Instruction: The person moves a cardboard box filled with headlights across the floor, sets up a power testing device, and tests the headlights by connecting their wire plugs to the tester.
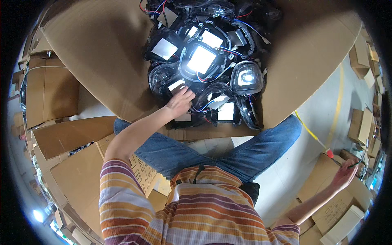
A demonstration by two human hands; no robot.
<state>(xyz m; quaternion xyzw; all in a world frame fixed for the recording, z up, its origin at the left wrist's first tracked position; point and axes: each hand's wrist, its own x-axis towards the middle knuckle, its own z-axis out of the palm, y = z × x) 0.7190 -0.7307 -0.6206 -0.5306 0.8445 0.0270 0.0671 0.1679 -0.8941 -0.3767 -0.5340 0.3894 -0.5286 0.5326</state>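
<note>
A large open cardboard box (302, 61) stands before me, with several black vehicle lamps heaped inside. They have clear lenses, white labels and red, blue and white wires. My left hand (179, 103) reaches over the near edge of the box, its fingers curled on a black lamp (165, 87) with a white label. Its fingertips partly cover that label. Just right of it lies a lamp (247, 77) with its lens facing up. Far out to the right, my right hand (344, 175) is closed around a thin dark thing, too small to make out, near the cardboard there.
A yellow strap (306, 126) with a red end (329, 153) hangs right of my knee. Flattened cardboard (77, 183) lies on my left, and more cartons (360, 126) stand along the right. A yellow line (338, 102) runs on the grey floor.
</note>
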